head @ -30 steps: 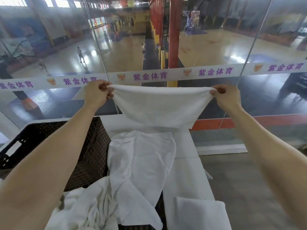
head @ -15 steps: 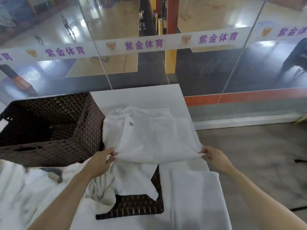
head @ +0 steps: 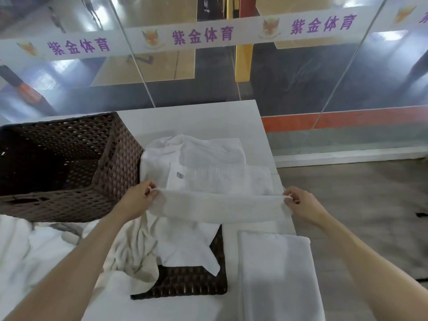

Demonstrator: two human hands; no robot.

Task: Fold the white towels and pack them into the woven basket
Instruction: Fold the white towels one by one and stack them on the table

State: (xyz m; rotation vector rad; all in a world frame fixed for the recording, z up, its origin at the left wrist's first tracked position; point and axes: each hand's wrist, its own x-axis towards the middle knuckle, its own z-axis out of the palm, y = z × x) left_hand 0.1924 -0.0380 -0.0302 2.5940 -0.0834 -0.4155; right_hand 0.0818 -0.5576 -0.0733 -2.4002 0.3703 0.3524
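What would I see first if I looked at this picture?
The left hand and right hand pinch a white towel stretched across the middle. A big brown basket sits on the left, and purple writing runs along the top.

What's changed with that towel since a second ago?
The towel, held up in the air before, now lies lowered over the pile on the table. The left hand and right hand still pinch its ends. The woven basket and folded towel stayed put.
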